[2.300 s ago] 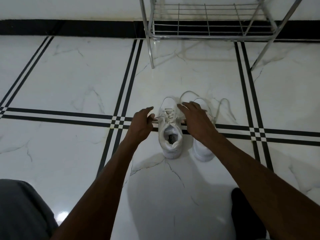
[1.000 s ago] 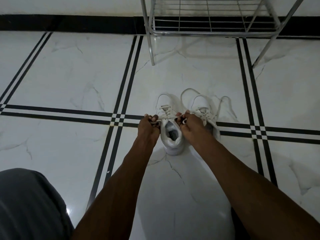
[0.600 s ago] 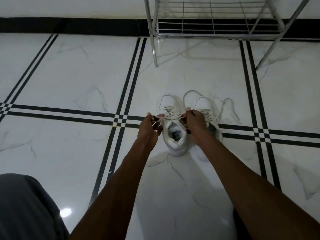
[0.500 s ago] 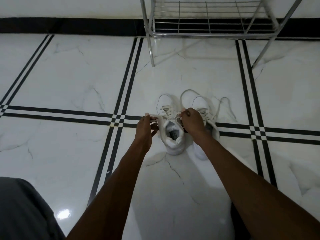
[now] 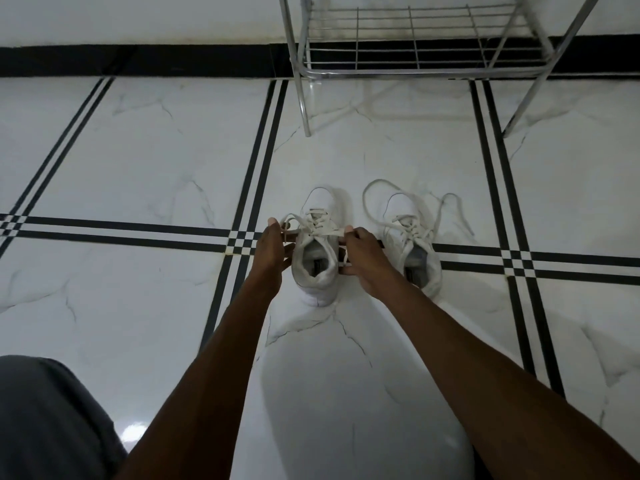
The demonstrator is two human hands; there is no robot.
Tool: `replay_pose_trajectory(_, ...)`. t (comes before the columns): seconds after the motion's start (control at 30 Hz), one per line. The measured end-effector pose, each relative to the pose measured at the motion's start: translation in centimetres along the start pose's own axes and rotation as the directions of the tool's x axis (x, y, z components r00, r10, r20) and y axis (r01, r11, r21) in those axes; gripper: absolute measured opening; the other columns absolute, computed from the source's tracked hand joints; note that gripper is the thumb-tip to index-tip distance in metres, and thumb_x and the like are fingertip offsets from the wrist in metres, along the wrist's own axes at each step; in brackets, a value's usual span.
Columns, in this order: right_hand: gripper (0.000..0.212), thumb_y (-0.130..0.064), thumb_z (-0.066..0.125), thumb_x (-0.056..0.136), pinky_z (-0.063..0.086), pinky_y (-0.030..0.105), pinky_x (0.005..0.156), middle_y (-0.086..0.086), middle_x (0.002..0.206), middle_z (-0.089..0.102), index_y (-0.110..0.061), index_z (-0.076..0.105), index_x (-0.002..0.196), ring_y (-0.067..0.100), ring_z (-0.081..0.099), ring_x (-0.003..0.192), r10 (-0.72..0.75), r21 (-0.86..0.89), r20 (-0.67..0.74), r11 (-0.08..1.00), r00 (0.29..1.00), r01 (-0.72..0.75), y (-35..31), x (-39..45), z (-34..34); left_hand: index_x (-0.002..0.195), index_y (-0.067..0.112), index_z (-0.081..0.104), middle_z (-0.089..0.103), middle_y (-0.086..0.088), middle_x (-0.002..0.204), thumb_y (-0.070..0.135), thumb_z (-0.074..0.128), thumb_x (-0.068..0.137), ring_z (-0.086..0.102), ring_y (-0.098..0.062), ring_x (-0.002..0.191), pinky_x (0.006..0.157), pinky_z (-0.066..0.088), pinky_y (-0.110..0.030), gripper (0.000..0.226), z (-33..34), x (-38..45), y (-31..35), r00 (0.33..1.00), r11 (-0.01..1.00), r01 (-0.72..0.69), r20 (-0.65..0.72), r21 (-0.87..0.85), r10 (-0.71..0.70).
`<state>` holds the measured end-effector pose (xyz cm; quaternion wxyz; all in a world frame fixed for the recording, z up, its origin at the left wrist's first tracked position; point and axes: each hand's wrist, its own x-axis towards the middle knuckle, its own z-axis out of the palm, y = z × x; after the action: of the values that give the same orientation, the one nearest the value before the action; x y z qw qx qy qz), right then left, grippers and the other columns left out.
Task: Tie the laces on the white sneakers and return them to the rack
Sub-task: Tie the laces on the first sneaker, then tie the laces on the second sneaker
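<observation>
Two white sneakers stand side by side on the floor, toes pointing away from me. My left hand pinches a lace loop on the left side of the left sneaker. My right hand grips the other lace end on that shoe's right side, so the lace is pulled across the tongue. The right sneaker stands untouched, its loose laces sprawled over the floor. The metal wire rack stands beyond the shoes, against the wall.
The floor is glossy white marble tile with black stripe borders. A black skirting band runs along the wall. The rack's chrome legs reach the floor just beyond the shoes. My grey-clad knee fills the lower left corner.
Both hands have spread slightly apart, pulling the left sneaker's lace out to each side. The right hand has slid clear of the right sneaker, which now shows fully.
</observation>
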<state>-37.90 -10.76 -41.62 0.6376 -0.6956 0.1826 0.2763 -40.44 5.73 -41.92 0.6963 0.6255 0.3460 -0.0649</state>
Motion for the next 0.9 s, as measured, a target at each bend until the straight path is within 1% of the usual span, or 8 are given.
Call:
replay_pose_trajectory(0.1,0.036,-0.038,0.037,0.105,0.059,0.050,0.088,0.016,0.120,0.063,-0.010,0.055,0.117,0.032,0.064,0.111,0.009,0.023,-0.005,1.000,1.000,-0.009,-0.3,0.2,0.0,0.115,0.013,0.063,0.070,-0.008,0.112,0.049,0.021,0.108,0.066,-0.024,0.102,0.079,0.053,-0.034,0.055,-0.5,-0.3,0.3,1.000,1.000,0.003,0.019,0.016,-0.003)
replay_pose_trajectory(0.27,0.031,-0.041,0.048,0.099,0.061,0.048,0.085,0.009,0.118,0.065,-0.014,0.057,0.113,0.024,0.065,0.104,-0.037,-0.126,-0.017,0.991,0.999,0.035,-0.7,0.4,-1.2,0.138,0.009,0.049,0.060,-0.008,0.130,0.051,0.030,0.106,0.058,-0.026,0.118,0.091,0.050,-0.037,0.056,0.5,-0.5,-0.1,0.985,0.973,-0.102,-0.119,0.208,0.129)
replay_pose_trajectory(0.37,0.026,-0.039,0.057,0.094,0.057,0.041,0.090,-0.003,0.115,0.065,-0.019,0.060,0.111,0.017,0.062,0.105,-0.257,-0.406,-0.070,0.890,0.964,0.208,-1.5,-0.4,-2.9,0.133,0.009,0.053,0.054,-0.016,0.137,0.041,0.046,0.102,0.045,-0.035,0.131,0.107,0.039,-0.046,0.045,1.5,-0.9,-0.2,0.822,0.755,-0.238,-0.287,0.611,0.492)
replay_pose_trajectory(0.43,0.020,-0.033,0.061,0.094,0.055,0.035,0.087,-0.006,0.105,0.068,-0.017,0.065,0.106,0.015,0.066,0.097,-0.385,-0.470,-0.102,0.831,0.917,0.296,-2.3,-0.9,-4.8,0.119,0.010,0.060,0.061,-0.012,0.123,0.030,0.052,0.100,0.048,-0.029,0.120,0.100,0.039,-0.038,0.029,2.7,-1.6,0.2,0.688,0.605,-0.381,-0.223,0.699,0.691)
replay_pose_trajectory(0.47,0.016,-0.031,0.062,0.093,0.057,0.036,0.085,-0.006,0.099,0.071,-0.018,0.067,0.101,0.015,0.069,0.092,-0.412,-0.459,-0.121,0.830,0.903,0.318,-2.7,-1.0,-5.9,0.112,0.012,0.062,0.064,-0.009,0.113,0.026,0.052,0.100,0.053,-0.025,0.111,0.096,0.044,-0.039,0.021,3.5,-2.1,0.6,0.679,0.587,-0.459,-0.163,0.667,0.716)
replay_pose_trajectory(0.57,0.004,-0.024,0.067,0.088,0.062,0.041,0.081,0.000,0.087,0.077,-0.022,0.069,0.086,0.016,0.075,0.081,-0.413,-0.404,-0.191,0.860,0.890,0.313,-3.4,-1.0,-9.9,0.100,0.015,0.061,0.070,-0.002,0.091,0.022,0.050,0.100,0.067,-0.018,0.084,0.077,0.058,-0.041,0.013,7.3,-3.9,1.0,0.764,0.653,-0.601,0.090,0.461,0.639)
replay_pose_trajectory(0.7,0.011,-0.019,0.068,0.088,0.054,0.030,0.083,0.009,0.094,0.077,-0.011,0.076,0.090,0.026,0.072,0.092,-0.464,-0.635,-0.305,0.750,0.832,0.186,-2.8,-1.8,-14.4,0.103,0.006,0.068,0.075,-0.009,0.094,0.023,0.057,0.097,0.071,-0.018,0.082,0.074,0.059,-0.031,0.022,12.5,-5.1,-0.5,0.858,0.698,-0.511,0.343,0.502,0.381)
replay_pose_trajectory(0.9,0.051,-0.045,0.058,0.093,0.055,0.039,0.073,0.020,0.079,0.073,0.002,0.070,0.076,0.033,0.071,0.078,-0.217,-0.465,-0.314,0.884,0.925,0.049,0.6,-1.5,-15.7,0.101,0.001,0.072,0.071,-0.009,0.088,0.033,0.065,0.095,0.064,-0.018,0.081,0.077,0.052,-0.032,0.034,15.2,-5.0,-2.2,0.905,0.724,-0.426,0.261,0.542,0.337)
